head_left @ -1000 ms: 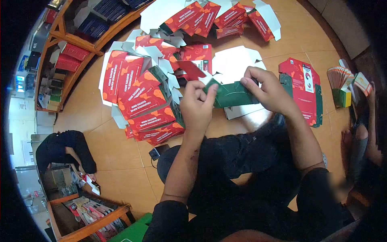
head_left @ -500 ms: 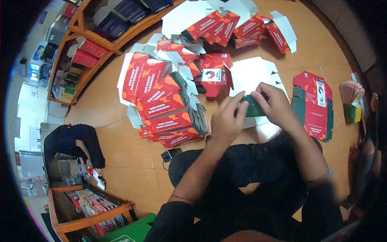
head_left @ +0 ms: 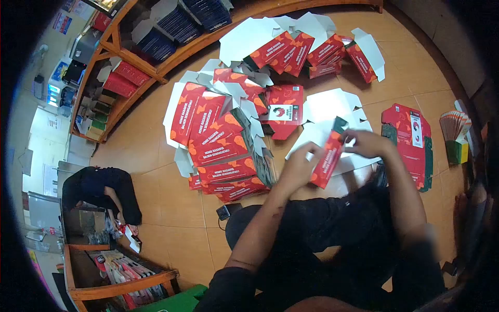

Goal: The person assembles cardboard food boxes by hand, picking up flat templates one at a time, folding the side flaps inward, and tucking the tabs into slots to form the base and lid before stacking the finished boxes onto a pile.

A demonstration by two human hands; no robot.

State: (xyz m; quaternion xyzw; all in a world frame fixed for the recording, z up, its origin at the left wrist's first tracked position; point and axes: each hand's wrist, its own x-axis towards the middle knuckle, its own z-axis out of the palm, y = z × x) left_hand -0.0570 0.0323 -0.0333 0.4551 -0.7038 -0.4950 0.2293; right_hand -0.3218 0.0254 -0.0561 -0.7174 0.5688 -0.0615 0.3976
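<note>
My left hand (head_left: 298,167) grips the left side of a red carton (head_left: 327,165) with orange patches, white lettering and a dark green flap at its upper end. At that upper end, the fingers of my right hand (head_left: 370,144) are pinched against the carton's right edge. The carton stands tilted over a flat white carton blank (head_left: 323,110) on the floor. Left of my hands lies a heap of folded red cartons (head_left: 218,140). A flat red carton blank with green edges (head_left: 405,140) rests to the right.
More red cartons (head_left: 275,52) lie at the back, before a wooden shelf (head_left: 202,44) holding dark blue boxes. A small black device (head_left: 223,212) sits near my knee. Leaflets in a yellow-green box (head_left: 457,148) stand far right. Another person (head_left: 101,197) bends down at left.
The carton has turned, so its red printed side now shows instead of the green part. My left hand has moved lower; my right hand has shifted to the carton's upper right edge.
</note>
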